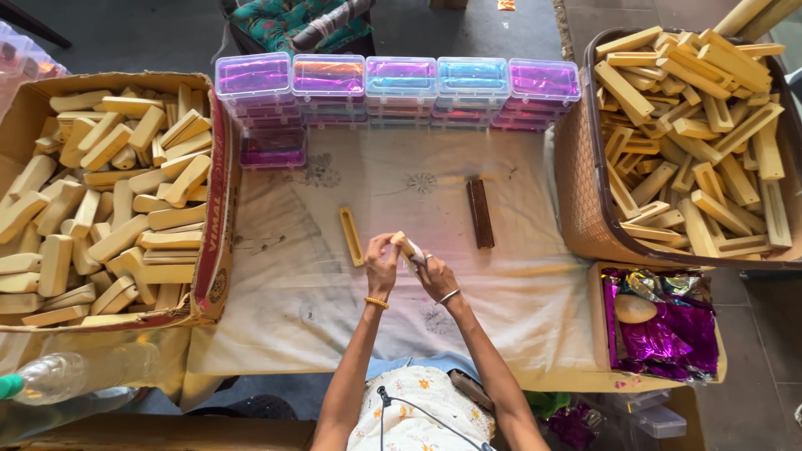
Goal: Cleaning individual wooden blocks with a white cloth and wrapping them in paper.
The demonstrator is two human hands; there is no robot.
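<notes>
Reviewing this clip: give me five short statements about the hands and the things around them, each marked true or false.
1. Both the left hand and the right hand hold one small pale wooden block above the white cloth. True.
2. The cardboard box of rounded wooden blocks lies to the person's right. False: it is on the left.
3. A dark brown stick lies on the cloth. True.
4. The row of clear plastic boxes with coloured lids stands nearest the person. False: it lines the far edge.
5. The slotted wooden piece is in the brown woven basket. False: it lies on the cloth.
</notes>
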